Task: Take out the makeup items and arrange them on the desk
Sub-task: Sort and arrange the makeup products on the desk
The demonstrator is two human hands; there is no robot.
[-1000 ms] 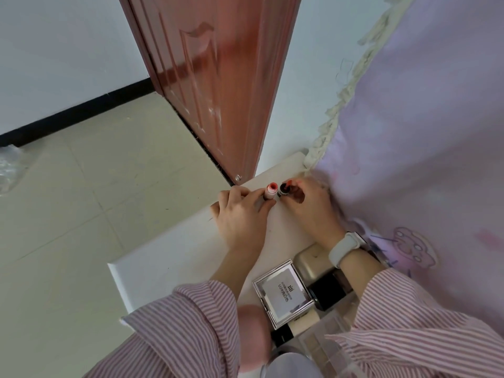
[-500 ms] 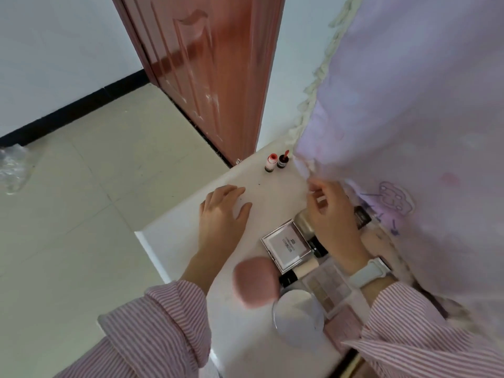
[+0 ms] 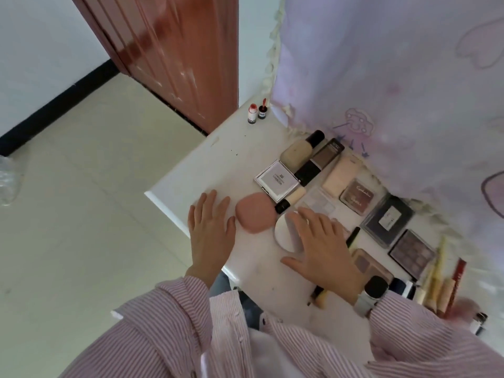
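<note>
The makeup items are lying spread over the right half of the white desk [image 3: 207,165], most of them in rows along the lilac printed cloth [image 3: 381,77] that is hanging down at the desk's far side. Nearest the hands, a rounded pink puff case [image 3: 255,214] is sitting beside a round white compact [image 3: 283,233], the two just about touching. Beyond them a square silver-framed compact with a white label [image 3: 276,179] is lying next to a beige foundation bottle with a black cap [image 3: 298,151] and a long black-and-grey box [image 3: 319,160]. Further right, a brown blush pan [image 3: 357,196], a dark navy palette [image 3: 388,219] and a brown eyeshadow palette [image 3: 411,253] are lying side by side, with slim pencils and tubes [image 3: 441,282] bunched near the edge. Two small red-topped bottles [image 3: 257,114] are standing upright, well apart from the rest, at the desk's far corner.

The left hand [image 3: 210,227] is resting flat on bare desk just beside the pink case, fingers straight and spread, holding nothing. The right hand [image 3: 324,249] is hovering or resting over the white compact, fingers extended and loose, also gripping nothing; a pale watch [image 3: 366,300] is sitting on its wrist above a pink-striped sleeve [image 3: 422,336].

Behind the desk a reddish-brown wooden door [image 3: 177,50] is standing against a white wall, and pale floor tiles [image 3: 81,186] are stretching left to a black skirting strip [image 3: 54,110].
</note>
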